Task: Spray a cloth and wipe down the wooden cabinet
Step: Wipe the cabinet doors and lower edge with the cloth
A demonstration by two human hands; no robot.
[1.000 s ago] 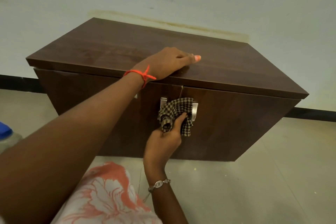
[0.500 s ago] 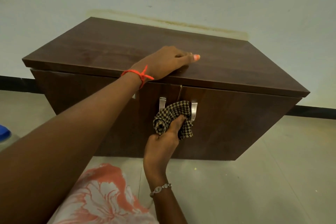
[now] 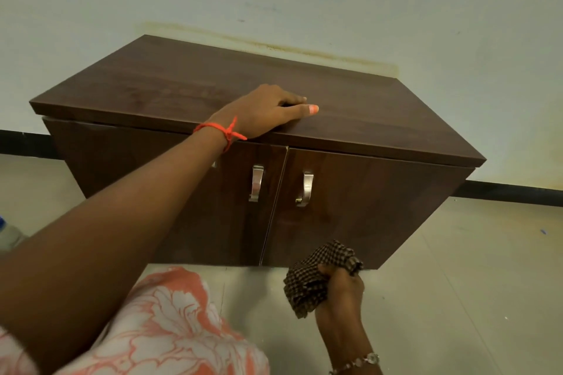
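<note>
The dark wooden cabinet (image 3: 350, 119) stands against the wall, both doors closed, two metal handles (image 3: 256, 183) side by side near the door seam. The person's left hand (image 3: 268, 111) lies flat, palm down, on the top's front edge, holding nothing, an orange thread (image 3: 224, 131) tied at the wrist. At five o'clock from the handles, the right hand (image 3: 342, 286) is clenched around a bunched checked cloth (image 3: 316, 277), at the right door's bottom edge.
</note>
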